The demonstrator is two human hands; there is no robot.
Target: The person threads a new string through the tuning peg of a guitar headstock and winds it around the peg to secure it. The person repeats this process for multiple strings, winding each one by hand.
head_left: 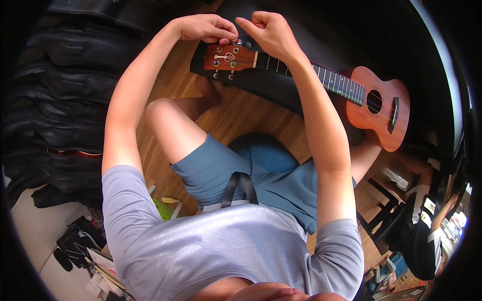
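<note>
1. A brown ukulele lies face up on a black surface, across the upper part of the view, its headstock toward the person's left and its body toward the right.
2. At the headstock's far edge, the left hand is closed, thumb and fingertips pinched on what looks like a thin reddish string, just beside a silver tuning peg.
3. The right hand, above the ukulele where headstock meets neck, is curled with its thumb stretched toward the left hand; whether it grips the string cannot be told. The two hands are near each other but apart.
4. The right forearm crosses over the ukulele's fretboard, hiding part of it; farther along, the round soundhole and dark bridge are in plain sight.
5. A pale guitar-shaped emblem sits among the four string posts on the ukulele's headstock.
6. On the near side of the ukulele, the person's blue shorts and a rounded blue object show above a wooden floor.
7. Beyond the ukulele's body, nearer the lower right, another person appears in black and white clothing.
</note>
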